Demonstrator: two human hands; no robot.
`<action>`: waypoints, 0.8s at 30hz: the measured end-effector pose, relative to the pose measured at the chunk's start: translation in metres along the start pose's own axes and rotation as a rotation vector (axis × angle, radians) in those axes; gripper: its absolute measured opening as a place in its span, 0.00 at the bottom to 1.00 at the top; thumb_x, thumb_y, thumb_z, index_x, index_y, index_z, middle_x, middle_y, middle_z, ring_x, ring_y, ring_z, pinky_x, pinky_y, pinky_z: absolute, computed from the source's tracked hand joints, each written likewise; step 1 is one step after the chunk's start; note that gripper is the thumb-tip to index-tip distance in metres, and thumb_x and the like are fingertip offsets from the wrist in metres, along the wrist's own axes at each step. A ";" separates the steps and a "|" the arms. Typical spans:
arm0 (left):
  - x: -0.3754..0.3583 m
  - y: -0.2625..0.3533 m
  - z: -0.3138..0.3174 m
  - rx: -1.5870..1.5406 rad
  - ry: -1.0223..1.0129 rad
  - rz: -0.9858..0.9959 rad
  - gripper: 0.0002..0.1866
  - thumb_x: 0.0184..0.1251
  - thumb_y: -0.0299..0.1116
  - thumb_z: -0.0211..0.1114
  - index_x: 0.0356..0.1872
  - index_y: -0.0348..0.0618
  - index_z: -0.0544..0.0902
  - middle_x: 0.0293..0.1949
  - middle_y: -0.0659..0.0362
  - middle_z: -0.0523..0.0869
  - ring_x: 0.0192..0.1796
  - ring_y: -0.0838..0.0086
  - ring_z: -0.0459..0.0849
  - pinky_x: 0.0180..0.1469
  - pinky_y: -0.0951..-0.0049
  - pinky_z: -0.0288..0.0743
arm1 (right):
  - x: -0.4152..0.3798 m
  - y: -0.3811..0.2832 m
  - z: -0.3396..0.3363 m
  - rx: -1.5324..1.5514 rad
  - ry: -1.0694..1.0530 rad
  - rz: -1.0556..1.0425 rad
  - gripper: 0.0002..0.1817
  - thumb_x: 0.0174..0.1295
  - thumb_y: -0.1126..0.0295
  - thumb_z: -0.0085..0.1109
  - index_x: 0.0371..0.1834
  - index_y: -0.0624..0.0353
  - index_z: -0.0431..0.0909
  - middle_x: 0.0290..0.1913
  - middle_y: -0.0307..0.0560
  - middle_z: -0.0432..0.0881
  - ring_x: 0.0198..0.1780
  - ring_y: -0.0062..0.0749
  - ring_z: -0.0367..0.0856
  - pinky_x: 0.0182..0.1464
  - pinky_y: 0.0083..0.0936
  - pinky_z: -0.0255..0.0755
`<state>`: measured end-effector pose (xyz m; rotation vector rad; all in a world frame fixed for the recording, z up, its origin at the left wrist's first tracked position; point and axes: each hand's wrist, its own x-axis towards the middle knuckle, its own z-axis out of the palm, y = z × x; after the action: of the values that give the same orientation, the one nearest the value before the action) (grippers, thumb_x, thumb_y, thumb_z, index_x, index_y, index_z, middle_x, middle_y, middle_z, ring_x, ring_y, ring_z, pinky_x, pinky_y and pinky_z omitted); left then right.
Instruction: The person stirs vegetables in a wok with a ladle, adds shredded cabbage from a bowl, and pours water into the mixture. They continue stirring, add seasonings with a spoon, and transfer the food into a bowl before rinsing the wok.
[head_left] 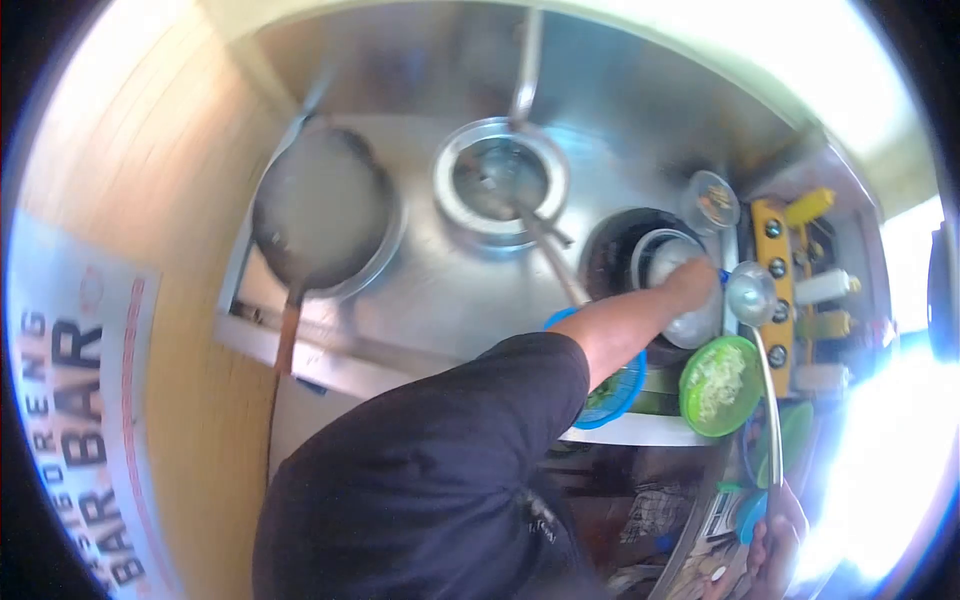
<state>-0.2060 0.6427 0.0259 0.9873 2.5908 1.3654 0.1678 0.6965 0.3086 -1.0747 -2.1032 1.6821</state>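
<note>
My left hand (pixel 690 285) reaches across to a round metal container (pixel 650 255) with pale contents. Its fingers look curled in at the opening, but whatever they hold is hidden and blurred. At the lower right, my right hand (pixel 778 545) is closed around the handle of a long metal ladle (pixel 768 385). The bowl of the ladle is raised close to my left hand, beside the container. A green bowl (pixel 703 408) of shredded pale vegetable sits just below. Partly behind my left forearm is a blue basket (pixel 628 395) with green leaves in it.
A dark wok (pixel 325 210) with a wooden handle rests at left on the steel counter (pixel 430 290). At the back centre stands a metal pot (pixel 470 225) with a utensil in it. Squeeze bottles (pixel 825 288) line the right side, near a clear tub (pixel 710 203).
</note>
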 end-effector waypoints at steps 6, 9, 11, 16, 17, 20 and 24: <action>-0.214 0.007 -0.145 -0.178 0.001 0.171 0.16 0.60 0.36 0.62 0.45 0.37 0.79 0.41 0.46 0.78 0.46 0.52 0.77 0.51 0.54 0.72 | 0.016 0.024 0.032 -0.003 -0.256 -0.216 0.35 0.56 0.61 0.58 0.63 0.74 0.64 0.17 0.42 0.72 0.08 0.18 0.63 0.07 0.15 0.52; -0.362 -0.007 -0.239 -0.154 0.056 0.112 0.13 0.60 0.34 0.64 0.44 0.39 0.81 0.42 0.51 0.82 0.48 0.59 0.78 0.53 0.60 0.72 | 0.066 0.064 0.042 0.039 -0.495 -0.456 0.36 0.56 0.61 0.58 0.64 0.75 0.63 0.17 0.43 0.72 0.08 0.19 0.63 0.07 0.15 0.52; -0.448 -0.029 -0.292 -0.038 0.143 -0.119 0.11 0.58 0.33 0.66 0.40 0.40 0.82 0.40 0.52 0.82 0.45 0.59 0.79 0.50 0.61 0.72 | -0.037 -0.022 0.167 -0.049 -0.634 -0.119 0.36 0.58 0.60 0.57 0.65 0.74 0.61 0.18 0.46 0.73 0.08 0.20 0.63 0.06 0.15 0.51; -0.562 -0.071 -0.396 0.522 0.576 -0.331 0.14 0.57 0.34 0.65 0.43 0.39 0.80 0.38 0.50 0.80 0.41 0.56 0.79 0.45 0.60 0.72 | -0.071 -0.043 0.339 0.029 -1.005 0.171 0.28 0.61 0.72 0.52 0.65 0.70 0.65 0.22 0.43 0.75 0.15 0.20 0.68 0.13 0.18 0.59; -0.578 -0.104 -0.391 0.423 0.713 -0.513 0.17 0.59 0.36 0.65 0.47 0.39 0.77 0.40 0.51 0.80 0.40 0.57 0.79 0.45 0.60 0.73 | -0.073 -0.030 0.373 0.023 -1.018 0.175 0.28 0.61 0.74 0.51 0.66 0.68 0.64 0.21 0.42 0.74 0.14 0.21 0.67 0.11 0.20 0.57; -0.590 -0.160 -0.405 -0.558 0.688 -0.928 0.22 0.64 0.39 0.64 0.55 0.42 0.72 0.41 0.53 0.80 0.40 0.62 0.79 0.46 0.59 0.75 | -0.099 -0.004 0.475 -0.343 -0.966 -0.070 0.27 0.62 0.72 0.51 0.67 0.62 0.65 0.22 0.45 0.74 0.18 0.26 0.72 0.17 0.24 0.65; -0.580 -0.183 -0.396 -1.751 0.372 -0.950 0.16 0.67 0.37 0.62 0.52 0.46 0.73 0.36 0.57 0.79 0.33 0.68 0.80 0.39 0.59 0.79 | -0.101 0.051 0.552 -1.021 -0.584 -1.131 0.27 0.59 0.75 0.52 0.65 0.57 0.68 0.33 0.58 0.79 0.32 0.48 0.80 0.36 0.39 0.75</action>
<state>0.0324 -0.0415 -0.0107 -0.6716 0.6670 2.3650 -0.0717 0.2237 0.1175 0.6404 -3.0225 0.3146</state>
